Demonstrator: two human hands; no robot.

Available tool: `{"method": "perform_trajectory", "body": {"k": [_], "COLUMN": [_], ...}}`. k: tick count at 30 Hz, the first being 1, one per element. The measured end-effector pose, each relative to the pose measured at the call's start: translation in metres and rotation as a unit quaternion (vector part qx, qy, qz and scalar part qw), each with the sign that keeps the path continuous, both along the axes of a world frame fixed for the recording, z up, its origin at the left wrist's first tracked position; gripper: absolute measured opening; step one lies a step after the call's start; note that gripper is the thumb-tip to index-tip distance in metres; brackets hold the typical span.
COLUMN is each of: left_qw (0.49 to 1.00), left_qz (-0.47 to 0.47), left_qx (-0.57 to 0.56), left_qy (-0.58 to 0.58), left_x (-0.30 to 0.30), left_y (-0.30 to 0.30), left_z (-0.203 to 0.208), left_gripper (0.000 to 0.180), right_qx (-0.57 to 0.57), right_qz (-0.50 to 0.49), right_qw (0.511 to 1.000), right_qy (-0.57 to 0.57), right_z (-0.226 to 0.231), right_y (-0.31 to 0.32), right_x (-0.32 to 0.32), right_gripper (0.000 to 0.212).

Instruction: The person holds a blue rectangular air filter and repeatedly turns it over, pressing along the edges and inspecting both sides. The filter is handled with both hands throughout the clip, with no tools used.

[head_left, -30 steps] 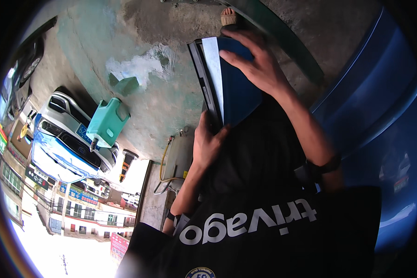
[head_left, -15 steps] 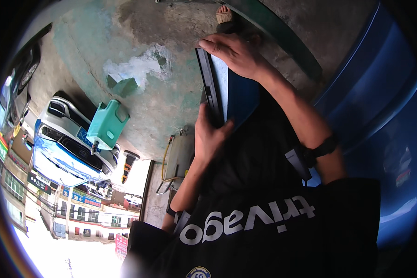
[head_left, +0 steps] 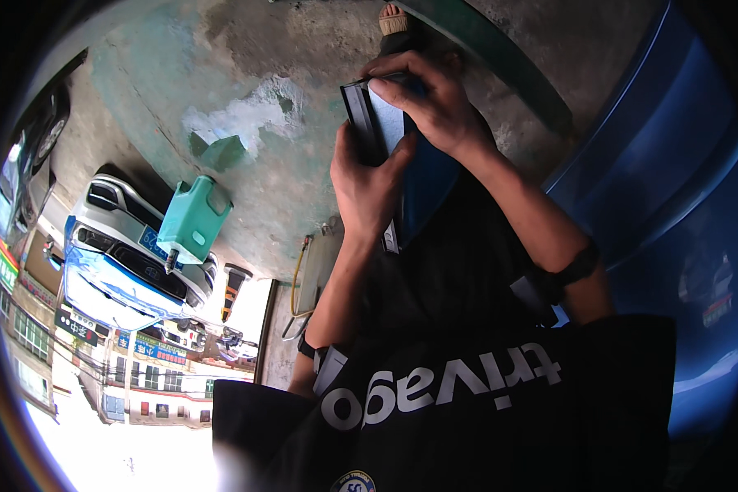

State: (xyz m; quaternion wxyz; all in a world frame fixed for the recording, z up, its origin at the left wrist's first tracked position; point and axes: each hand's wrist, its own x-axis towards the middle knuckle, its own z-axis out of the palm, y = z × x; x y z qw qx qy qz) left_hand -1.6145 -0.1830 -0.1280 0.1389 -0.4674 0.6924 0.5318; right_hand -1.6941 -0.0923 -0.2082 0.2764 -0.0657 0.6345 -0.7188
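I've got both hands on the blue panel (head_left: pixel 431 184), a smooth, curving shell held out in front of the black trousers (head_left: pixel 476 246). My left hand (head_left: pixel 366 184) is closed around its straight, ridged black edge (head_left: pixel 361 112), thumb over the pale, matte strip (head_left: pixel 387 119). My right hand (head_left: pixel 436 107) is hooked across the far end, thumb and fingers bent close around it. Beyond: rough, paint-patched concrete (head_left: pixel 279 205) and a boxy turquoise plastic jug (head_left: pixel 195 220).
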Motion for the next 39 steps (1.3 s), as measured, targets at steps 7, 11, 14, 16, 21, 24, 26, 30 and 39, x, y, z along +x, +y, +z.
{"method": "perform_trajectory", "body": {"k": [7, 11, 14, 16, 21, 24, 26, 30, 39], "left_qw": [0.999, 0.999, 0.998, 0.999, 0.999, 0.999, 0.997, 1.0, 0.966], "left_qz": [-0.017, 0.018, 0.022, 0.012, -0.035, 0.02, 0.042, -0.004, 0.021], "left_qx": [-0.028, 0.02, 0.051, 0.049, -0.006, 0.029, 0.046, 0.029, 0.224], "left_qy": [-0.017, 0.039, 0.028, 0.012, -0.002, 0.014, 0.035, 0.007, 0.125], "left_x": [-0.001, -0.004, -0.005, -0.006, -0.006, -0.006, -0.006, -0.005, -0.017], "left_y": [0.002, -0.003, -0.01, -0.012, -0.012, -0.011, -0.011, -0.012, -0.006], "left_z": [-0.004, -0.006, -0.004, -0.003, -0.004, -0.006, -0.005, -0.001, 0.027], "left_gripper": [0.047, 0.048, 0.044, 0.042, 0.039, 0.04, 0.042, 0.047, 0.062], "right_qx": [-0.012, -0.013, -0.016, -0.009, 0.015, 0.002, -0.005, -0.034, 0.046], "right_qz": [-0.083, -0.074, -0.056, -0.009, 0.009, 0.006, 0.024, 0.08, 0.297], "right_qw": [0.996, 0.996, 0.998, 1.0, 0.996, 0.996, 0.997, 0.996, 0.947], "right_qy": [-0.027, -0.042, -0.004, 0.018, 0.084, 0.086, 0.068, -0.017, 0.116], "right_z": [0.006, 0.007, 0.006, 0.006, 0.003, 0.0, -0.002, -0.004, 0.008], "right_y": [-0.004, -0.009, -0.008, -0.004, -0.001, 0.0, 0.003, 0.009, 0.046], "right_x": [0.015, 0.018, 0.017, 0.016, 0.016, 0.014, 0.01, -0.002, -0.056], "right_gripper": [0.01, 0.013, 0.01, 0.008, 0.008, 0.013, 0.015, 0.029, 0.05]}}
